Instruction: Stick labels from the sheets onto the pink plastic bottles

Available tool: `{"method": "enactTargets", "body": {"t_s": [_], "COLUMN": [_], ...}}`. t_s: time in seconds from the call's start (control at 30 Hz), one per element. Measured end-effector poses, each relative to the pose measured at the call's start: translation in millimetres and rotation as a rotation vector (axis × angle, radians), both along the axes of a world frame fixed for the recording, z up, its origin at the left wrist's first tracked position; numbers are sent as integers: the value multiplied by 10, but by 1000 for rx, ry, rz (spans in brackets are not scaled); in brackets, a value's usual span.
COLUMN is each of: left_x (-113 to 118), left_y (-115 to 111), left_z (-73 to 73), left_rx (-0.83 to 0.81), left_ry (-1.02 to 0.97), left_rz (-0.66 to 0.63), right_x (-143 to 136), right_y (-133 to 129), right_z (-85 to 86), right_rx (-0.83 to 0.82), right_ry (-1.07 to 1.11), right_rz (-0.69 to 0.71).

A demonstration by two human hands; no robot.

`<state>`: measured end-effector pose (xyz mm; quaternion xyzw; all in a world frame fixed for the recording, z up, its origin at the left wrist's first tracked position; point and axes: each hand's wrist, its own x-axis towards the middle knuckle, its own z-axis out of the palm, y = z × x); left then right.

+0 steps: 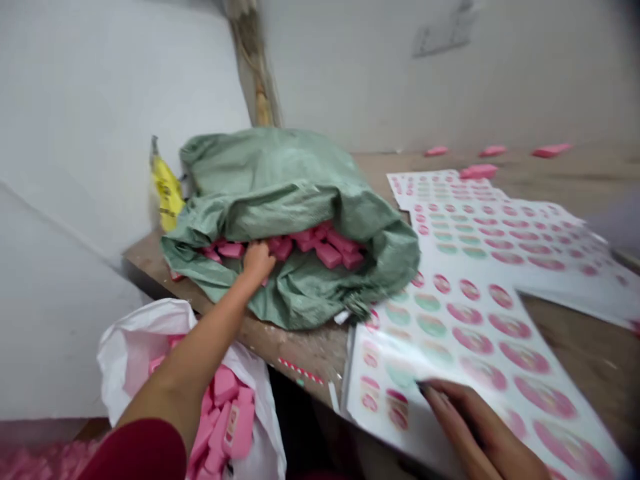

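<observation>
My left hand (259,261) reaches into the mouth of a green woven sack (295,167) lying on the table. Its fingers are curled among pink plastic bottles (330,248), and a bit of pink shows under the hand, though the fingertips are partly hidden. At the lower right, my right hand (480,430) is over a stack of printed sticker sheets (450,340) with pink and green oval labels. Thumb and forefinger come together at a dark tip; anything between them is too small to make out.
Below the table's front edge, a white sack (145,323) holds more pink bottles, one with a label on it. Several pink bottles (479,172) lie along the back of the table (560,170). Behind the green sack's left side is a yellow packet (167,190).
</observation>
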<state>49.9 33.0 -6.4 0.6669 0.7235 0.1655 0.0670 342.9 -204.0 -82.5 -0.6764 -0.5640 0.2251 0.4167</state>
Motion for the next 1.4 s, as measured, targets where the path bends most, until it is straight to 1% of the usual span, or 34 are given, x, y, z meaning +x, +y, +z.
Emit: {"method": "enactTargets", "body": {"t_s": [0.03, 0.1, 0.17, 0.23, 0.27, 0.3, 0.33, 0.37, 0.4, 0.43, 0.47, 0.53, 0.6, 0.63, 0.7, 0.77, 0.87, 1.07, 1.27, 1.4], "left_x": [58, 122, 122, 82, 62, 54, 65, 103, 172, 272, 397, 693, 978, 1095, 1255, 1321, 1318, 1308, 1320, 1307], "left_y": [77, 183, 232, 176, 89, -40, -207, -405, -620, -837, -1044, -1378, -1575, -1624, -1656, -1645, -1628, -1640, -1630, -1633], "left_z": [-25, -54, -59, -42, -30, -18, -9, -4, -4, -8, -15, -44, -101, -140, -232, -316, -388, -380, -388, -395], "left_rx": [-9, -14, -15, 11, 36, 77, 120, 146, 156, 97, -31, -370, -627, -701, -753, -754, -747, -751, -751, -756], "left_ry": [9, 14, 2, -29, -35, -57, -123, -232, -414, -661, -889, -1238, -1461, -1543, -1657, -1703, -1689, -1667, -1669, -1681], "left_rz": [18, 38, 53, 49, 46, 36, 13, -17, -64, -106, -124, -117, -92, -74, -31, 0, -5, -12, 1, 2], "right_x": [-42, -87, -87, -55, -34, -11, 10, 29, 43, 52, 56, 50, 34, 26, 14, 9, 5, -10, 15, 20], "right_y": [-25, -46, -42, -43, -49, -59, -69, -78, -85, -89, -91, -90, -88, -89, -91, -94, -92, -73, -73, -87], "right_z": [80, 197, 252, 268, 267, 262, 254, 243, 230, 216, 202, 179, 170, 170, 179, 194, 216, 220, 202, 189], "right_rx": [-46, -132, -179, -207, -218, -229, -239, -244, -247, -243, -232, -192, -144, -122, -92, -81, -85, -98, -179, -142], "right_ry": [-7, -23, -16, 15, 20, 5, -35, -97, -170, -241, -306, -397, -455, -478, -507, -522, -543, -545, -412, -438], "right_rz": [60, 99, 88, 47, 24, 2, -18, -31, -33, -23, -6, 38, 63, 67, 71, 85, 98, 86, 81, 48]}}
